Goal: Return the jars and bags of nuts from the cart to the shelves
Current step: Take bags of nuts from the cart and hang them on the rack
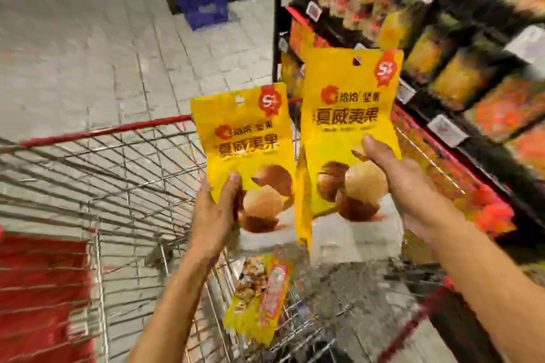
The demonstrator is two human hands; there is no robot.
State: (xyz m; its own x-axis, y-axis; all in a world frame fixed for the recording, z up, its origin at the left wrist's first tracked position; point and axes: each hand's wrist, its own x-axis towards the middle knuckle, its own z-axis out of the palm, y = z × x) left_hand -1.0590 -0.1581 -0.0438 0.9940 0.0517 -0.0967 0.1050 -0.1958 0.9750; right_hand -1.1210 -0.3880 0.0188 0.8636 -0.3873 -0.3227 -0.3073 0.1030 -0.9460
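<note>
Left hand [213,215] grips the left yellow bag [241,138] by its lower edge, thumb on the front, above the wire cart [103,132]. Right hand [395,183] pinches the right yellow bag [348,115], upright just beside it, near the shelves [421,116] on the right. 1 more packet [259,298] lies in the cart below.

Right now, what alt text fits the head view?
The left hand grips one yellow nut bag, the right hand a second bag, above a wire cart holding a third bag, beside stocked shelves.
</note>
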